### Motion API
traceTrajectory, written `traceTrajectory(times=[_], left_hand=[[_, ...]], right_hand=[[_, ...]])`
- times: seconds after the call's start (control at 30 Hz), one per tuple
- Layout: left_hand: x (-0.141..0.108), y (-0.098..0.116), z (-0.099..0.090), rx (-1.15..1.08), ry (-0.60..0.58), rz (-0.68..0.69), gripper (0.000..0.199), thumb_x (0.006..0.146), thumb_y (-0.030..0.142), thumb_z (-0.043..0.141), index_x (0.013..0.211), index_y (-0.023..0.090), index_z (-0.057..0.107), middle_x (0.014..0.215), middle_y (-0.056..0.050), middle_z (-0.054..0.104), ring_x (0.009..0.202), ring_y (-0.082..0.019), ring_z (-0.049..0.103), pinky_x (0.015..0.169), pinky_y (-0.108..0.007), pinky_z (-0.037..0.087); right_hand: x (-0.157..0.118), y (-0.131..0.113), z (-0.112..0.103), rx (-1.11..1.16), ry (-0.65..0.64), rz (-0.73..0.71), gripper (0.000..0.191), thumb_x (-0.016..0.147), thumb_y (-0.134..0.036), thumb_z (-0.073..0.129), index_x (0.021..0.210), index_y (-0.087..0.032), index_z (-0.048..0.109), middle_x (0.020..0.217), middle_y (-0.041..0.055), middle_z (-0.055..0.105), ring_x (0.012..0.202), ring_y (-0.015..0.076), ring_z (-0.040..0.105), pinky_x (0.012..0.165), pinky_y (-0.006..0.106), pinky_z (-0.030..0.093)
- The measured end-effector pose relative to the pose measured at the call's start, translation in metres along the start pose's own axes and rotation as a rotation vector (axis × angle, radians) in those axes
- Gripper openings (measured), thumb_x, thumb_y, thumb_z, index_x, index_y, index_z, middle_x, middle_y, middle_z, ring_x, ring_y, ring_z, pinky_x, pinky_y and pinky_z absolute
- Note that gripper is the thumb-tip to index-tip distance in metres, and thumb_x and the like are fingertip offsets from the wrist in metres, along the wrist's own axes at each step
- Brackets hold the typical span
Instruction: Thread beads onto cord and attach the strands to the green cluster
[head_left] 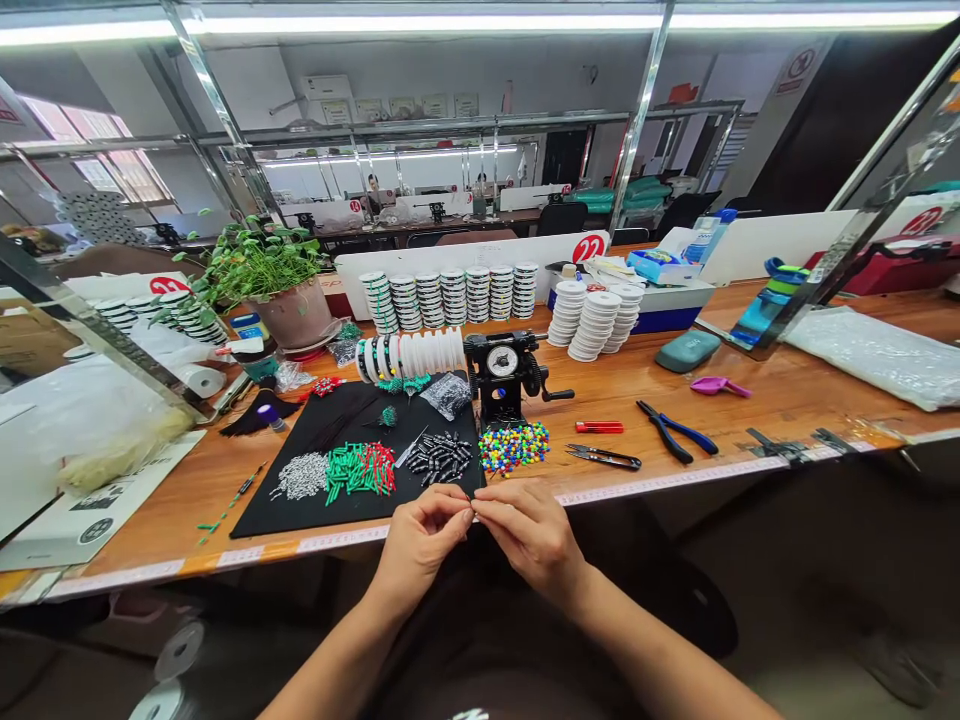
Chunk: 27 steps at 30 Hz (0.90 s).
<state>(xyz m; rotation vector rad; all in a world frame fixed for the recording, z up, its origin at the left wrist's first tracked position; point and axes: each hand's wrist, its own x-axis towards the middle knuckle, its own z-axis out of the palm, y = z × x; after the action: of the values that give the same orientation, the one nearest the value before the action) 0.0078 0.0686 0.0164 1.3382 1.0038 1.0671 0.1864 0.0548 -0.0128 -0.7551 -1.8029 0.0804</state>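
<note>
1. As the head view looks down on the work, the left hand (420,540) and right hand (532,530) meet just in front of the black mat (255,510), at the near edge of the wooden workbench (150,540).
2. Both grips are closed: thumb and fingertips (459,505) of each hand pinch a thin strand (474,516) between them. It is too fine to make out clearly, and any small piece on it is hidden by the fingers.
3. The step in hand looks like fine finger work on this strand, which calls for both pinches to stay steady.
4. Directly ahead of the grip, on the mat, lie green beads (358,472) and black beads (439,458), with silver beads (301,476) further left of the grip.
5. Ahead and to the right of the grip sit a heap of multicoloured beads (514,447) and a black hand-cranked winder (502,375).
6. Further right of the grip lie scissors (604,457) and blue-handled pliers (675,432), neither touched by a hand.
</note>
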Motion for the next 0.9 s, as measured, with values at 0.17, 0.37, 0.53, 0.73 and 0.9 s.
traceTrajectory(times=[0.17,0.37,0.53,0.73,0.9], left_hand=[[0.002,-0.001,0.0,-0.005,-0.031,0.013,0.012,0.071,0.028,0.08,0.074,0.016,0.078,0.091,-0.008,0.064,0.081,-0.017,0.06,0.069,-0.024,0.049],[0.006,-0.003,0.002,0.044,-0.048,0.123,0.005,0.071,0.017,0.073,0.075,0.017,0.076,0.09,-0.007,0.065,0.087,-0.018,0.064,0.078,-0.027,0.051],[0.006,0.001,0.004,0.173,-0.078,0.176,0.007,0.076,0.016,0.067,0.077,0.017,0.074,0.092,-0.006,0.063,0.084,-0.017,0.063,0.073,-0.025,0.051],[0.004,0.001,0.004,0.368,-0.049,0.217,0.013,0.084,0.021,0.062,0.082,0.018,0.074,0.099,-0.008,0.064,0.088,-0.019,0.065,0.071,-0.026,0.053],[0.005,-0.001,-0.001,0.511,0.049,0.271,0.015,0.087,0.025,0.062,0.089,0.018,0.076,0.106,-0.01,0.066,0.089,-0.02,0.067,0.077,-0.029,0.053]], right_hand=[[0.0,0.007,0.007,0.122,0.055,0.05,0.019,0.099,-0.015,0.062,0.112,-0.024,0.073,0.1,0.0074,0.075,0.089,0.0217,0.07,0.079,0.036,0.056],[-0.003,0.012,0.012,0.216,0.105,0.07,0.016,0.097,-0.017,0.066,0.111,-0.022,0.073,0.098,0.0089,0.073,0.088,0.0216,0.069,0.078,0.034,0.057],[-0.003,0.007,0.012,0.282,0.118,0.166,0.012,0.095,-0.015,0.068,0.103,-0.022,0.073,0.096,0.0072,0.072,0.087,0.0209,0.068,0.076,0.033,0.057],[0.0,0.003,0.014,0.299,0.174,0.247,0.011,0.095,-0.012,0.063,0.097,-0.021,0.07,0.093,0.0054,0.069,0.089,0.0203,0.065,0.078,0.034,0.053],[-0.001,0.005,0.016,0.337,0.146,0.26,0.01,0.098,-0.014,0.059,0.096,-0.021,0.066,0.093,0.0046,0.069,0.087,0.0197,0.062,0.074,0.032,0.049]])
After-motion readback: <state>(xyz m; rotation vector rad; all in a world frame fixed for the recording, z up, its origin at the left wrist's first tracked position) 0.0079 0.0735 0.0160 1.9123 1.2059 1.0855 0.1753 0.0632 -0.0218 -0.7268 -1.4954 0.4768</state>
